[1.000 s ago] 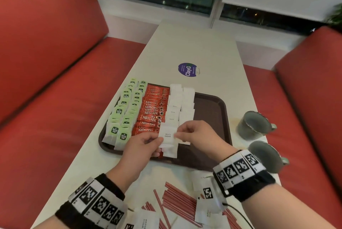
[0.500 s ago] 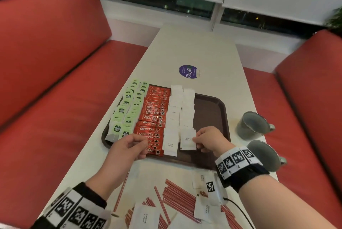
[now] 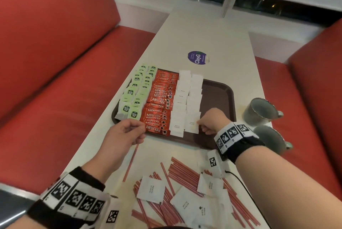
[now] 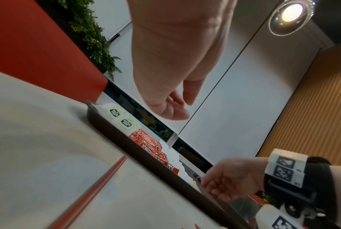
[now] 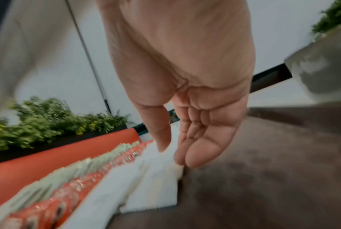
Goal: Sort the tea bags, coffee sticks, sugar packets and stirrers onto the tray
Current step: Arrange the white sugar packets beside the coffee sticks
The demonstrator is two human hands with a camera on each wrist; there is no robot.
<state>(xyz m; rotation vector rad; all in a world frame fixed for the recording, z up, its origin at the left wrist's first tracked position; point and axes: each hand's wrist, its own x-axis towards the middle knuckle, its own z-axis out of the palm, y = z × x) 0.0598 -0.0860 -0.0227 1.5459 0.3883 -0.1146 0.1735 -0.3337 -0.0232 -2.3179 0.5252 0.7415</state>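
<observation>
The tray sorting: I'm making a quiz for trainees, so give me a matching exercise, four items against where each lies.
Items:
1. tea bags
2. coffee sticks
3. stirrers
4. cups

Places:
A. table, right of the tray
B. tray's left column
C. loose on the table, near the person
D. tray, between green and white packets

Pairs: 1-B, 2-D, 3-C, 4-A

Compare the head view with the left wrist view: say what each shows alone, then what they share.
Head view only: loose white paper sugar packets on a heap of red plastic stirrers on the near tabletop, two grey mugs, and a round purple sticker.

Left wrist view only: a lit round ceiling lamp and a ribbed wooden wall panel.

Both: the dark brown plastic tray, green tea bags, red coffee sticks, and both hands, left hand empty, right hand at the tray's near sugar packet.
</observation>
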